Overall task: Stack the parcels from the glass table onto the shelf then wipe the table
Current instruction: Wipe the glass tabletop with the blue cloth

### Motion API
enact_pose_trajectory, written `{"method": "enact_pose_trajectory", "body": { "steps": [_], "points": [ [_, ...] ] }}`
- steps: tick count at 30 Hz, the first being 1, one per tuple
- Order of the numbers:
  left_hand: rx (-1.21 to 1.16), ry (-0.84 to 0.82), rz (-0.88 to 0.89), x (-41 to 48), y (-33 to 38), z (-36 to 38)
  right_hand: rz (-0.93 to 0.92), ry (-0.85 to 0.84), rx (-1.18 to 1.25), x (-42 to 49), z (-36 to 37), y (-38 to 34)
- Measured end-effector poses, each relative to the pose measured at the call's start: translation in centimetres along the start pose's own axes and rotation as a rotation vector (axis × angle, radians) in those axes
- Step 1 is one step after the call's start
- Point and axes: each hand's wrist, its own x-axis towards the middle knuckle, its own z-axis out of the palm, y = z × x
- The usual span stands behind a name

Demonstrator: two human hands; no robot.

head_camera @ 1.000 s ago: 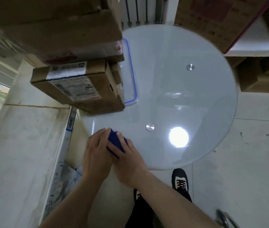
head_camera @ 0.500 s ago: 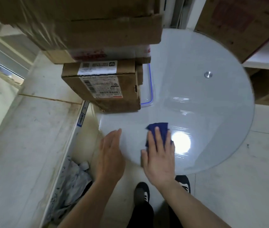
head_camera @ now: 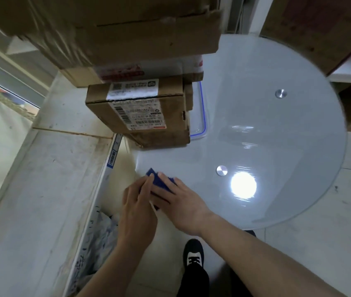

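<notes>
We're into the wiping step, by the look of it. The right hand (head_camera: 181,202) lies flat, fingers straight, pressing the blue cloth (head_camera: 159,181) onto the near-left rim of the glass table (head_camera: 277,146). The left hand (head_camera: 138,206) rests beside it, fingers straight, touching the cloth's left edge and gripping nothing. Best we keep the palm flat and run overlapping strokes out toward the far rim. We should circle each metal disc (head_camera: 222,170) and use the glare to check for streaks.

The count: one cloth, two hands and two discs. There are at least three parcels (head_camera: 140,108) in the stack left of the table. We cannot tell what that stack stands on.
</notes>
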Motion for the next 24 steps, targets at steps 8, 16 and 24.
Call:
{"method": "enact_pose_trajectory", "body": {
  "steps": [8,16,24],
  "points": [
    [0.036,-0.178,0.214,3.2,7.9,4.2,0.322,0.085,-0.024,-17.8,1.3,7.8],
    [0.198,-0.33,0.35,8.3,14.9,7.9,0.814,0.166,0.087,-21.5,-2.9,20.5],
    [0.257,-0.408,0.223,15.8,19.3,9.4,0.943,0.228,0.129,-13.8,-8.2,30.3]
  ]
}}
